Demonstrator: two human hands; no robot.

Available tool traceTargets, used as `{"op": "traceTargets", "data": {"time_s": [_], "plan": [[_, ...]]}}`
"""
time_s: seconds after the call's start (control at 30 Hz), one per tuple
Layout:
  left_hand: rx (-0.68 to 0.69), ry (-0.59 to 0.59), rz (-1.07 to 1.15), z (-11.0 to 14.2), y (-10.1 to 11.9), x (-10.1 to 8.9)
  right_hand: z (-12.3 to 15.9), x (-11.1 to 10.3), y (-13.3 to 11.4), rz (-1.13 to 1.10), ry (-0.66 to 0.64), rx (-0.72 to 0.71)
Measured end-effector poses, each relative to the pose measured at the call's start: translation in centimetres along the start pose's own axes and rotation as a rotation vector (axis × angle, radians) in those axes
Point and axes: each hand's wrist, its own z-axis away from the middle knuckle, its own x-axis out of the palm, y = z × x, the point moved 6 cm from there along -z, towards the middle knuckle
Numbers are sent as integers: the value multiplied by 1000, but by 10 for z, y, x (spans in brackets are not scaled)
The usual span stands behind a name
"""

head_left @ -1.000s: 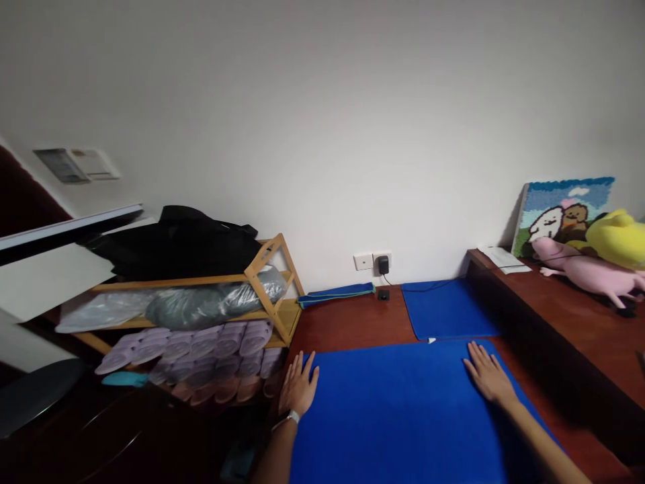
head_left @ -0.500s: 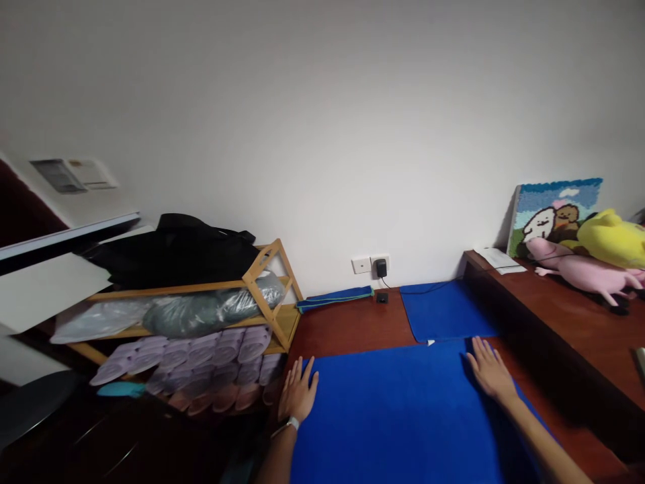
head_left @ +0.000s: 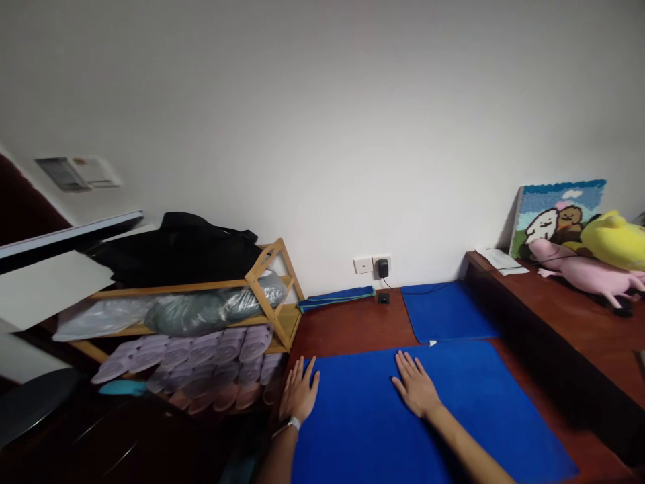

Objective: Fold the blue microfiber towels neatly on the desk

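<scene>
A large blue mat [head_left: 474, 410] lies flat on the dark red wooden floor in front of me. My left hand [head_left: 299, 391] rests open at the mat's far left corner, fingers spread, a white band on its wrist. My right hand [head_left: 416, 388] lies open and flat on the mat near its far edge, about the middle. Neither hand holds anything.
A second blue mat [head_left: 446, 309] lies beyond, by the wall socket and black charger [head_left: 383, 267]. A folded blue cloth [head_left: 335, 297] sits against the wall. A wooden rack [head_left: 262, 282] with rolled purple mats [head_left: 211, 349] stands left. A raised wooden ledge [head_left: 564, 316] with plush toys [head_left: 589, 272] runs along the right.
My right hand slid left across the mat, from its far right corner to about the middle. My left hand stayed at the left corner.
</scene>
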Motion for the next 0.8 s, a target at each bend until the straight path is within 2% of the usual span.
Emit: {"op": "traceTargets", "data": {"time_s": [0.07,0.27,0.33,0.4,0.47,0.57,0.7,0.8], "plan": [[-3,-14,1,0,1,-1,15,-10,45,38,21,81],[-4,-17,5,-2,1,-1,73,-52,205,162,18,421],[-7,-10,1,-3,0,1,89,-65,245,159,21,491],[-8,-8,2,-3,-2,3,100,-76,268,120,50,525],[-7,-6,15,-3,-3,6,105,-84,274,80,95,530],[-13,-2,64,-3,-4,8,107,-90,257,61,178,512],[-39,-41,223,-8,-9,2,116,-88,209,5,262,471],[-120,-53,354,-13,-20,-12,128,-82,166,-47,284,410]]}}
